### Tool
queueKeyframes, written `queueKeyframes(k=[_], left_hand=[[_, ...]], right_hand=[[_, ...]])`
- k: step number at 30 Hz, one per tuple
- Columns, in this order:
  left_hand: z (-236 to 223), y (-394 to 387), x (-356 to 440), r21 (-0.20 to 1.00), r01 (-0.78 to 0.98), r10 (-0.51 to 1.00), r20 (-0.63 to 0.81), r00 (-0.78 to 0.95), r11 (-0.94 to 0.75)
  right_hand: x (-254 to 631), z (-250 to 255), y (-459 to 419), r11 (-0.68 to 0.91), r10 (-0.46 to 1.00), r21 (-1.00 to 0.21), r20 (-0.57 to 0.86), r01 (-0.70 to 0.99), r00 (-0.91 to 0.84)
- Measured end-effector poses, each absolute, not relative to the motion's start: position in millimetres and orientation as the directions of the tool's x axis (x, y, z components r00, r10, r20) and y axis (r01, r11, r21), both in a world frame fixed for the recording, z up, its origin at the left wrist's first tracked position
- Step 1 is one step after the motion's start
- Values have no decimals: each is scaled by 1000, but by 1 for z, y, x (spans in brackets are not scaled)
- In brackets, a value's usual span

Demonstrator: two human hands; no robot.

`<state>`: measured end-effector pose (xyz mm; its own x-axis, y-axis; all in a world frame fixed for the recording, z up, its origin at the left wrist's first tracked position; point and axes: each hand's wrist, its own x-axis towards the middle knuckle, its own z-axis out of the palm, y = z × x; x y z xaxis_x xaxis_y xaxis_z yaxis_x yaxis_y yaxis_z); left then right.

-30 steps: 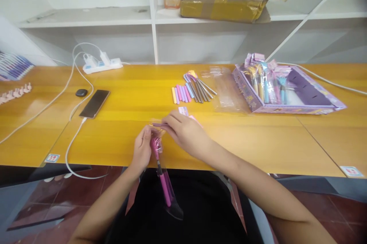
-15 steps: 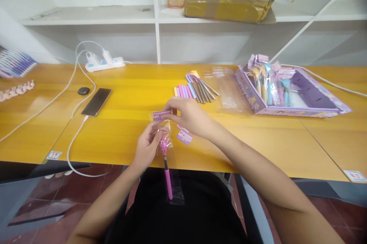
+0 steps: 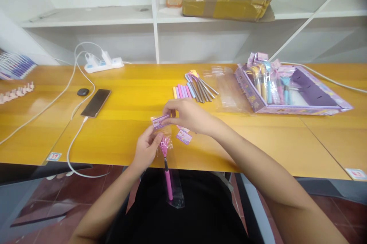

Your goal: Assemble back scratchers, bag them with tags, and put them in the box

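A pink pen (image 3: 168, 173) with a frilly pink top hangs in a clear plastic sleeve (image 3: 174, 192) over the near table edge. My left hand (image 3: 146, 148) pinches the sleeve's upper end. My right hand (image 3: 186, 116) pinches a small purple paper label (image 3: 159, 121) at the sleeve's mouth. More purple labels (image 3: 184, 136) lie on the yellow table (image 3: 129, 98) just under my right wrist.
A row of pastel pens (image 3: 193, 90), empty clear sleeves (image 3: 226, 89) and a purple display box (image 3: 289, 89) of packed pens lie further back. A phone (image 3: 95, 102), earbud case (image 3: 83, 91), power strip (image 3: 102, 64) and cables sit at the left. Shelves behind hold a cardboard parcel (image 3: 232, 1).
My right hand lifted the purple label off the table and brought it to the sleeve's top. My left hand raised the sleeved pen slightly.
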<state>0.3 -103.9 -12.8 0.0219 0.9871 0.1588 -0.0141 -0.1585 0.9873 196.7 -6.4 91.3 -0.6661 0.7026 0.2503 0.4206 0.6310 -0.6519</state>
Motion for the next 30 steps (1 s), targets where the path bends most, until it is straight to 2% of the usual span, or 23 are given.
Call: queueKeyframes(k=[14, 18, 23, 30], left_hand=[[-11, -104, 2, 988, -14, 987, 157, 17, -157], [-12, -104, 1, 986, 2, 986, 168, 16, -168], [-13, -104, -1, 979, 19, 979, 202, 23, -203], [-15, -104, -3, 970, 62, 972, 231, 37, -233]], right_hand=[[199, 83, -25, 650, 708, -708, 430, 277, -561], [194, 79, -25, 587, 764, -754, 396, 295, -509], [189, 73, -24, 403, 842, -890, 269, 214, -467], [189, 73, -28, 405, 825, -900, 285, 159, -488]])
